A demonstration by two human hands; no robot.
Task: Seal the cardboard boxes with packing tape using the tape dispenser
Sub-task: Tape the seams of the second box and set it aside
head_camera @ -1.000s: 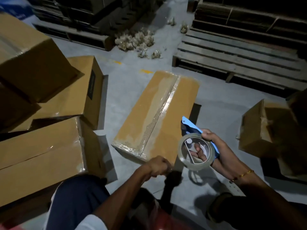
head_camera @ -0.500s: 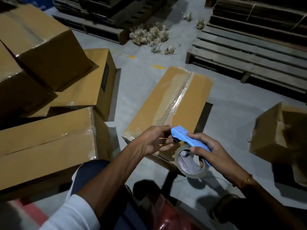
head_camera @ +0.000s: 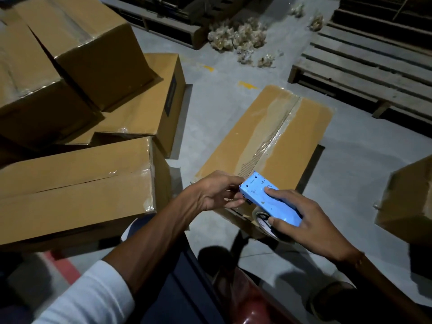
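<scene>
Your right hand point(head_camera: 313, 220) wraps the blue tape dispenser point(head_camera: 268, 199), grip pressed around its body, thumb on top, fingers curled under by the tape roll point(head_camera: 266, 224). Your left hand point(head_camera: 210, 192) sits at nine o'clock of the dispenser's toothed front edge, fingertips pinching in at that edge; whether they have the loose tape end I cannot tell, it's too dim and clear tape barely shows. Both hands hover over the near end of the long box point(head_camera: 287, 127) lying on the floor at twelve o'clock, its centre seam already carrying a strip of tape point(head_camera: 278, 134). More boxes point(head_camera: 77, 183) pile up from nine to eleven o'clock, and the nearest shows a dark slit along its flaps, so it looks unsealed.

Watch those fingertips: they're right against the cutting teeth, and a slip while you tug could nick them. If the tape end folds back on itself, it will stick to the roll and you'll be picking at it again. Pull it out crooked, and it will likely wrinkle once laid down.
</scene>
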